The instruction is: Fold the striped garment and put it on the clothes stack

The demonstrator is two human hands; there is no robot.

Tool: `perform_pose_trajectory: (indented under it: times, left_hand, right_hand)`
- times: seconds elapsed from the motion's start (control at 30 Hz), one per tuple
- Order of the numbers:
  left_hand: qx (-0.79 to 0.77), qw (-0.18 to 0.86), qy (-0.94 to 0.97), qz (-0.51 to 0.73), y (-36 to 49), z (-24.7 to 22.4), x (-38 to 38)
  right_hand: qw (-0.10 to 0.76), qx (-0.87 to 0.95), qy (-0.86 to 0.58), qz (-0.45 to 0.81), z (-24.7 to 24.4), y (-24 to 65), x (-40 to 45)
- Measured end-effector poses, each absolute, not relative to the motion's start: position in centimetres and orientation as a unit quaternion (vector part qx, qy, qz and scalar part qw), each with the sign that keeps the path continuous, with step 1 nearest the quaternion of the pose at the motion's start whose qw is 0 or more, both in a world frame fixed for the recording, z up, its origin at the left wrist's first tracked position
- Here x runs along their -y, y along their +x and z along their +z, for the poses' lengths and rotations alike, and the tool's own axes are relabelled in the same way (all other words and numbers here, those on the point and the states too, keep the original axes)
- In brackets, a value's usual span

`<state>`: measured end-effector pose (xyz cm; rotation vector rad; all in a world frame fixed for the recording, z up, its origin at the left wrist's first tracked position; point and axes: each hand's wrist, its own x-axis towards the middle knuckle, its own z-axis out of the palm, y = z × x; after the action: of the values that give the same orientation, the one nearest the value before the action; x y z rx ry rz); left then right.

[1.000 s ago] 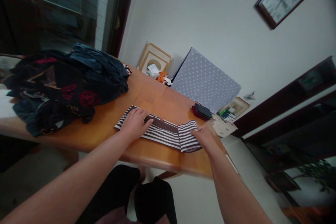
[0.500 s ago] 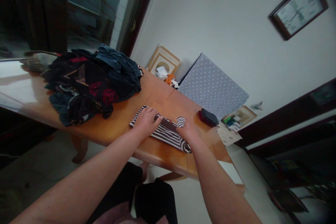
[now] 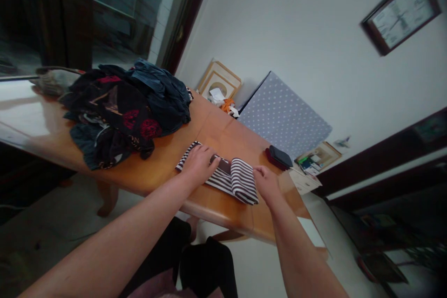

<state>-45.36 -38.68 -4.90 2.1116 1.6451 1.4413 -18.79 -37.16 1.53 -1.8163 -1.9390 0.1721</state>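
A black-and-white striped garment (image 3: pixel 243 178) lies on the wooden table in a long strip, its right end doubled over onto itself. A dark patch shows on the strip between my hands. My left hand (image 3: pixel 199 166) rests flat on the garment's left part, fingers stretched out over it. At the right edge of the doubled end is my right hand (image 3: pixel 267 183), fingers curled together with the tips on the cloth's edge.
A heap of dark clothes (image 3: pixel 122 107) covers the table's left part. Dark folded items (image 3: pixel 278 156) lie to the right, by a grey dotted panel (image 3: pixel 282 114) against the wall. A framed picture (image 3: pixel 220 79) and crumpled orange-and-white stuff (image 3: pixel 227 104) sit at the back.
My right hand has moved right, out to the garment's edge. The garment's right end, rolled up before, now lies flatter as a folded-over layer. My left hand stays on the garment.
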Motion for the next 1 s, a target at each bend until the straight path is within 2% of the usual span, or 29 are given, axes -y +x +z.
perform_pose_trajectory:
  times: [0.17, 0.3, 0.5, 0.7, 1.0]
  left_hand:
    - [-0.529, 0.027, 0.72, 0.448, -45.2, -4.5, 39.0]
    - [-0.499, 0.004, 0.755, 0.425, -44.6, -3.7, 39.6]
    - [-0.421, 0.009, 0.847, 0.326, -42.0, -2.7, 40.7]
    - [-0.341, -0.006, 0.898, 0.277, -39.1, -2.1, 40.1]
    - [-0.367, -0.007, 0.888, 0.278, -38.2, -2.1, 39.1]
  right_hand:
    - [0.303, 0.704, -0.626, 0.142, -1.0, -15.1, 41.1]
    - [0.289, 0.732, -0.602, 0.137, -2.8, -13.4, 43.8]
    - [0.226, 0.797, -0.554, 0.083, -4.2, -13.7, 44.9]
    - [0.245, 0.795, -0.555, 0.032, -4.8, -14.3, 44.4]
    - [0.244, 0.79, -0.553, -0.107, -5.1, -15.1, 44.5]
